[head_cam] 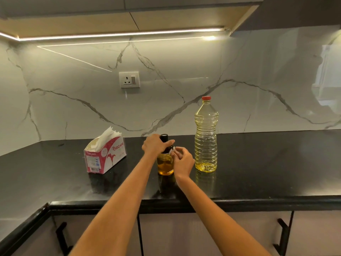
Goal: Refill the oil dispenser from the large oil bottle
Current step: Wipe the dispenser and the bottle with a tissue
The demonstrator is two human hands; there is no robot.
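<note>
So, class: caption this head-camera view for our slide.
Left hand grips the oil dispenser; right hand touches it, capped oil bottle alongside.

Oil dispenser (165,163) stands on counter (258,163); tissue box (105,156) left; large oil bottle (206,137) right.

One dispenser (165,164), one oil bottle (206,137), one tissue box (105,156), two hands (156,145)

LED strip (120,35) under cabinet casting warm light; glare streaking across glossy marble backsplash (184,74); black countertop (267,163) reflecting dimly; wide-angle lens bowing edges; focus staying fairly sharp.
</note>
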